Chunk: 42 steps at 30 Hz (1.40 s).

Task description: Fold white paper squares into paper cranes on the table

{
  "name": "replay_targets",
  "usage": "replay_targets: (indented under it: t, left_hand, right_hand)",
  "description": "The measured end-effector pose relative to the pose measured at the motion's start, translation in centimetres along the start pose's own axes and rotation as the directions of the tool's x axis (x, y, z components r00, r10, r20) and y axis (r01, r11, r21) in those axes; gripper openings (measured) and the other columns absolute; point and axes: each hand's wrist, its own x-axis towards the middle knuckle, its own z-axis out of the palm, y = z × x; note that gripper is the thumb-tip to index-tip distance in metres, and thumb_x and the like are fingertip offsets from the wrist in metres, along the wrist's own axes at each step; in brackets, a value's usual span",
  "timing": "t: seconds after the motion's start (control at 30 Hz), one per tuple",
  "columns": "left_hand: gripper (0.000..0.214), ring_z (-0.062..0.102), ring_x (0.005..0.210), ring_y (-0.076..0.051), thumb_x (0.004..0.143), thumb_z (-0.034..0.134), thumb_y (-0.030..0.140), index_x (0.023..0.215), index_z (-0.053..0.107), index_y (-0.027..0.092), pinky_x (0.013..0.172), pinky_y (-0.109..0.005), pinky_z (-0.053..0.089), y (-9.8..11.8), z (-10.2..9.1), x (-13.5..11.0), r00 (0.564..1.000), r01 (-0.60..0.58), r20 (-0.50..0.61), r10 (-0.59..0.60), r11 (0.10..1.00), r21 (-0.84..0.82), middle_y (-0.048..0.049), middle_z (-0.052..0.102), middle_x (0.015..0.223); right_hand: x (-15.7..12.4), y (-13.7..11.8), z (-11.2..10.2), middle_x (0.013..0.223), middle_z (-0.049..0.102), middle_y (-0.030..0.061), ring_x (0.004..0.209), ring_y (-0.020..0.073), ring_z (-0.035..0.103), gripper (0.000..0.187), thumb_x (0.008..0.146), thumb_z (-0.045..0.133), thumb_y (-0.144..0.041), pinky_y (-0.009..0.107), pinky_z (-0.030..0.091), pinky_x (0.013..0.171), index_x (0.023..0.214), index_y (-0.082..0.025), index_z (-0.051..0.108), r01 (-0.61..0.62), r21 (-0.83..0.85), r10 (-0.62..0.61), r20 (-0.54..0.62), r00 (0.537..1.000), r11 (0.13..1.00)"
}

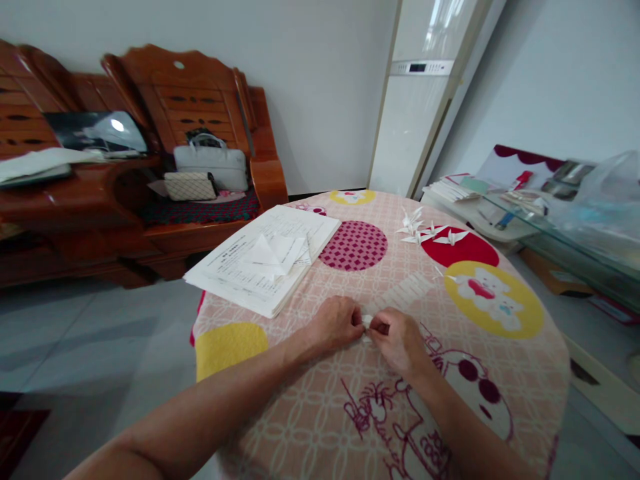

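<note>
Between my two hands, low over the middle of the table, is a small piece of folded white paper (367, 321), mostly hidden by my fingers. My left hand (337, 322) pinches its left side, fingers curled. From the right, my right hand (399, 335) pinches the other side with thumb and forefinger. Several folded white paper cranes (419, 230) stand at the far right of the table. On the left, cut and folded white paper pieces (275, 255) lie on a stack of printed sheets (240, 283).
A patterned cloth (310, 407) covers the round table. Beyond its right edge stands a glass shelf (565, 243) with papers and a plastic bag (607, 200). Wooden chairs (195, 87) with bags on one seat are at the back left; a tall white air conditioner (415, 107) stands behind.
</note>
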Motion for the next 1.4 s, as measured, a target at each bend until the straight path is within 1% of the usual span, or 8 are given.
replay_targets:
  t: [0.17, 0.33, 0.57, 0.93, 1.07, 1.17, 1.27, 1.4]
  left_hand:
    - [0.019, 0.059, 0.064, -0.016, 0.069, 0.054, 0.022, 0.071, 0.072, 0.016, 0.059, -0.025, 0.036, 0.3, -0.2, -0.2, 1.000, 0.004, 0.005, -0.004, 1.000, 0.010, -0.0050, 0.069, 0.072]
    - [0.017, 0.057, 0.064, -0.015, 0.070, 0.054, 0.023, 0.069, 0.069, 0.015, 0.058, -0.025, 0.035, 0.2, -0.4, -0.4, 1.000, -0.003, 0.002, 0.003, 1.000, -0.012, -0.0041, 0.068, 0.071]
    - [0.008, 0.054, 0.064, -0.013, 0.065, 0.058, 0.017, 0.070, 0.064, 0.015, 0.058, -0.022, 0.035, -1.0, -0.6, -0.8, 0.996, -0.068, -0.075, 0.057, 0.986, -0.155, -0.0007, 0.062, 0.068]
    - [0.025, 0.052, 0.064, -0.010, 0.059, 0.054, 0.007, 0.080, 0.066, 0.012, 0.059, -0.020, 0.037, -2.5, -1.4, -0.5, 0.994, -0.102, 0.005, 0.109, 0.949, -0.300, 0.0011, 0.060, 0.070]
    - [0.029, 0.053, 0.066, -0.010, 0.069, 0.053, 0.012, 0.094, 0.069, 0.012, 0.060, -0.019, 0.038, -3.0, -2.3, 0.1, 0.985, -0.148, 0.028, 0.172, 0.911, -0.386, -0.0006, 0.063, 0.077]
    - [0.022, 0.054, 0.068, -0.011, 0.080, 0.052, 0.022, 0.089, 0.071, 0.013, 0.062, -0.021, 0.038, -2.6, -2.2, 1.1, 0.981, -0.190, -0.026, 0.192, 0.928, -0.322, -0.0021, 0.065, 0.079]
    - [0.019, 0.055, 0.068, -0.012, 0.080, 0.057, 0.028, 0.081, 0.070, 0.014, 0.062, -0.022, 0.036, -1.9, -1.5, 2.0, 0.985, -0.174, -0.012, 0.174, 0.968, -0.180, -0.0020, 0.065, 0.075]
    - [0.016, 0.056, 0.064, -0.012, 0.077, 0.060, 0.027, 0.082, 0.070, 0.015, 0.058, -0.021, 0.034, -1.0, -1.2, 2.3, 0.987, -0.146, 0.050, 0.154, 0.979, -0.143, -0.0010, 0.066, 0.071]
  right_hand:
    - [0.2, -0.3, 0.2, 0.060, 0.064, 0.0022, 0.058, 0.0143, 0.057, 0.011, 0.067, 0.059, -0.009, 0.023, 0.035, 0.055, 0.060, -0.017, 0.063, -0.067, 0.026, 0.066, 0.024, 0.998, 0.997]
    - [0.2, 0.1, -0.2, 0.059, 0.064, 0.0017, 0.057, 0.0143, 0.058, 0.016, 0.064, 0.054, -0.004, 0.022, 0.037, 0.055, 0.062, -0.017, 0.064, -0.071, 0.104, 0.065, 0.056, 0.996, 0.992]
    - [0.2, 0.5, -0.4, 0.054, 0.061, -0.0004, 0.050, 0.0136, 0.056, 0.019, 0.060, 0.051, -0.004, 0.022, 0.038, 0.049, 0.063, -0.017, 0.065, -0.064, 0.167, 0.055, 0.054, 0.997, 0.984]
    - [0.0, 0.8, -1.0, 0.056, 0.061, -0.0007, 0.053, 0.0127, 0.057, 0.026, 0.058, 0.047, -0.001, 0.020, 0.040, 0.050, 0.067, -0.015, 0.067, -0.043, 0.248, 0.027, 0.069, 0.997, 0.968]
    - [0.0, 1.4, -1.0, 0.061, 0.064, 0.0007, 0.056, 0.0132, 0.058, 0.026, 0.060, 0.048, 0.000, 0.021, 0.041, 0.052, 0.068, -0.014, 0.069, -0.011, 0.260, -0.013, 0.092, 0.996, 0.965]
    - [0.0, 1.7, -0.9, 0.066, 0.066, 0.0019, 0.060, 0.0135, 0.059, 0.028, 0.060, 0.048, 0.001, 0.022, 0.043, 0.056, 0.068, -0.015, 0.070, 0.074, 0.230, -0.093, 0.074, 0.993, 0.970]
    - [-0.1, 1.7, -1.0, 0.071, 0.067, 0.0026, 0.063, 0.0137, 0.060, 0.029, 0.062, 0.049, 0.003, 0.022, 0.043, 0.059, 0.070, -0.016, 0.070, 0.147, 0.195, -0.159, 0.048, 0.986, 0.970]
    - [-0.2, 1.0, -1.2, 0.068, 0.065, 0.0014, 0.064, 0.0140, 0.059, 0.020, 0.067, 0.056, -0.002, 0.023, 0.043, 0.060, 0.071, -0.016, 0.069, 0.130, 0.170, -0.141, 0.057, 0.988, 0.977]
